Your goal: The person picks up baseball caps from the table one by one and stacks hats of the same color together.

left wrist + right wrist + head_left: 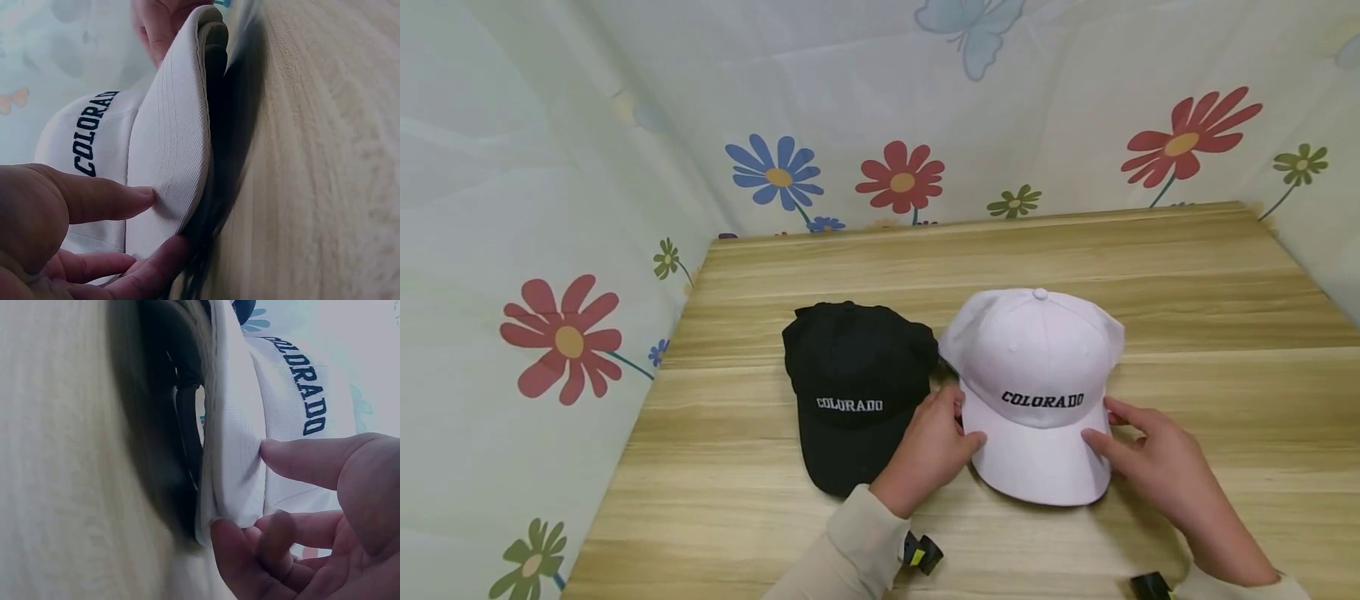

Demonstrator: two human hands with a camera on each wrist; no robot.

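Note:
A white baseball cap point(1041, 358) with "COLORADO" in dark letters on its front faces me, its brim toward me. My left hand point(931, 450) pinches the left side of the brim, thumb on top and fingers at the edge, as the left wrist view shows on the brim point(169, 144). On the opposite side my right hand point(1161, 462) holds the brim the same way; in the right wrist view its thumb point(306, 461) presses the top. Left of it lies a black baseball cap point(857, 358) with white "COLORADO" lettering, partly behind my left hand.
Both caps are on a wood-grain table point(715, 517). Behind it and along its left side hangs a pale sheet point(850, 92) printed with flowers and a butterfly. Dark wrist devices point(922, 553) sit at both cuffs.

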